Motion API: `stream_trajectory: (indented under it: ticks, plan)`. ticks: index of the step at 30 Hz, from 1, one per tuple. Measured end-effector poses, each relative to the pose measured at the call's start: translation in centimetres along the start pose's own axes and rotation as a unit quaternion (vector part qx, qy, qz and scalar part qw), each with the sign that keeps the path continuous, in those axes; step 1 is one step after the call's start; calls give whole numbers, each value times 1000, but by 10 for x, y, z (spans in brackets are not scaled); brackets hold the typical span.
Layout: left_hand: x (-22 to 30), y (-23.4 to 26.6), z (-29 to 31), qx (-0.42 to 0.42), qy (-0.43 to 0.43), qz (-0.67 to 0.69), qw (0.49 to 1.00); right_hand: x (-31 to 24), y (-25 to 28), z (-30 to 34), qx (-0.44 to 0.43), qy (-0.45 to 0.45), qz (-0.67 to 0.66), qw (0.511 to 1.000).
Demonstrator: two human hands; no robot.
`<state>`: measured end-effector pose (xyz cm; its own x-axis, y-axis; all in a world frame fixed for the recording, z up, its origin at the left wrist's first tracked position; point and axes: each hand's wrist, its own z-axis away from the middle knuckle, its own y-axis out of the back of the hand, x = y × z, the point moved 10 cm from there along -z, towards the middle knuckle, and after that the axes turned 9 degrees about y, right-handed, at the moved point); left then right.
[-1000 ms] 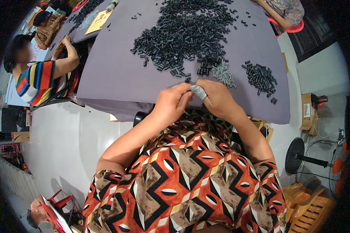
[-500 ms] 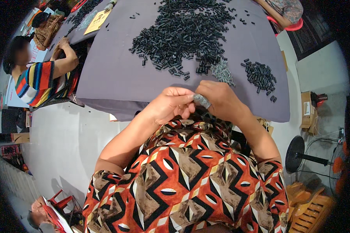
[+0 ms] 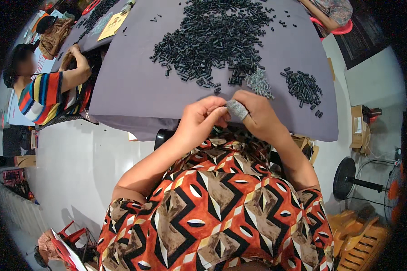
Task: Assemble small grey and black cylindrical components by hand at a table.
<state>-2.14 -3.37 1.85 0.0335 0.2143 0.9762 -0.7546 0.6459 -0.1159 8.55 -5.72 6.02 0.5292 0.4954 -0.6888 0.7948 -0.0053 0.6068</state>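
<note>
Both hands met at the near edge of the desk (image 3: 135, 97), just above the lap. The right hand (image 3: 257, 115) was curled around a small grey bundle (image 3: 236, 109), a tight sheaf of thin grey pieces, gripped round its middle with one end sticking out toward the left hand. The left hand (image 3: 202, 121) had its fingertips pressed together against that free end, thumb and forefinger pinching at or just beside it; whether they held a single piece could not be made out.

Judged handling: the bundle looked light and loose, many slim stiff pieces held together only by the grip. A slack hold would likely let pieces slide out endwise, so the middle of the sheaf seemed the right place to hold, with the ends left free for picking. Single pieces looked small and probably smooth, needing a fingertip pinch rather than a full grasp.

On the grey cloth of the desk lay a big heap of short black tubes (image 3: 212, 38), spread wide over the middle. A smaller pile of black tubes (image 3: 303, 86) sat apart to the right. Between them, just beyond the right hand, lay a loose grey pile (image 3: 259, 82) of the same look as the bundle.

Another person in a striped shirt (image 3: 43, 97) sat at the left side of the desk, hands at its edge. A fan (image 3: 348, 178) stood on the floor to the right.
</note>
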Motion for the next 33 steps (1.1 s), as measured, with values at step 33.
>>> stream_trajectory:
  ticks: [33]
  plan:
    - [-29,-3,-26,-7,103,188,977,-9,-1,-10,-2,-11,193,981]
